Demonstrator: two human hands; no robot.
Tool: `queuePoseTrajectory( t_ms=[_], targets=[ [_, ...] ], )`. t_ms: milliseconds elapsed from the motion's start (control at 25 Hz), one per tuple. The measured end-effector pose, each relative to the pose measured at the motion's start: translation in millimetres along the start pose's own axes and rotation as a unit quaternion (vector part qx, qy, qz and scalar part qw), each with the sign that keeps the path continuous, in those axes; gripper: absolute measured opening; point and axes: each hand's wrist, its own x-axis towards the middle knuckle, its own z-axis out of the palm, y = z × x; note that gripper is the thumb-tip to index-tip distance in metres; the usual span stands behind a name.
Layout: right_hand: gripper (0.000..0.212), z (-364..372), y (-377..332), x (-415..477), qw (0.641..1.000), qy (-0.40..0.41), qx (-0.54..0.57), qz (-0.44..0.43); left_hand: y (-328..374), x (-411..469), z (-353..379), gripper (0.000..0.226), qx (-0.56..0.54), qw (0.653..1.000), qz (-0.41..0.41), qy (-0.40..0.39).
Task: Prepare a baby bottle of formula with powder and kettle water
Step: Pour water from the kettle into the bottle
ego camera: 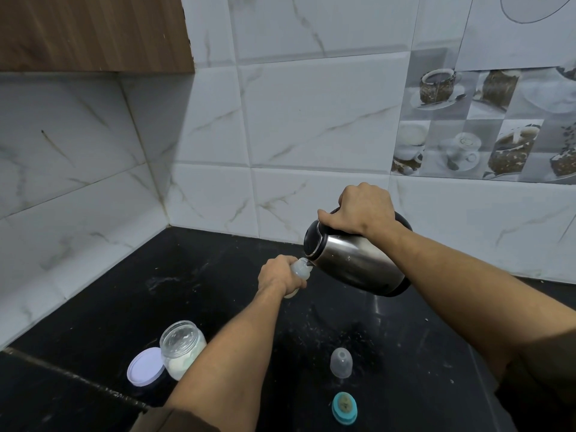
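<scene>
Seen from the head camera, the left hand [278, 275] holds the baby bottle [301, 269] above the black counter [215, 275], fingers curled tight round its body so that only the neck and a bit of the base show. The bottle is uncapped, pale and cloudy, and leans with its mouth toward the kettle [355, 260]; what is inside it cannot be made out. The right hand [363, 210] grips the kettle's black handle from above, fingers wrapped round it and thumb lying along the top. The steel kettle is tipped forward and to the left, lid closed, with its spout right at the bottle's mouth; no stream of water can be told apart at this size. Nearer the camera on the left stands an open clear jar [182, 346] with white powder filling its lower part, partly hidden behind the left forearm. Its white lid [145, 366] lies flat against the jar's left side. Toward the right, well apart from the jar, a clear domed cap [341, 363] stands upright on the counter, and just in front of it lies a teal bottle ring [344, 408]. White marbled tiles [311, 120] back the counter.
</scene>
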Motion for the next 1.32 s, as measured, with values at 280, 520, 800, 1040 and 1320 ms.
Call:
queuePoseTrajectory(
  t_ms=[280,520,800,1040,1320],
  targets=[
    [0.06,-2.0,2.3,-1.4,1.0,0.002,-0.003,-0.002,1.6,-0.9,-0.1,0.05,0.001,1.0,0.002,-0.001],
    [0.059,-2.2,2.8,-2.3,1.0,-0.003,-0.007,-0.001,1.8,-1.9,1.4,0.049,0.001,1.0,0.003,0.001],
    [0.059,-2.1,4.3,-2.4,1.0,-0.006,-0.007,-0.001,2.3,-0.7,2.7,0.05,0.007,1.0,0.006,-0.004],
    [0.059,-2.3,4.9,-0.8,1.0,-0.005,-0.007,0.001,2.5,1.8,3.3,0.051,0.008,1.0,0.009,-0.001],
    [0.06,-0.5,4.3,0.9,1.0,-0.004,-0.009,0.002,0.3,4.5,4.0,0.05,0.003,1.0,0.007,-0.003]
  ],
)
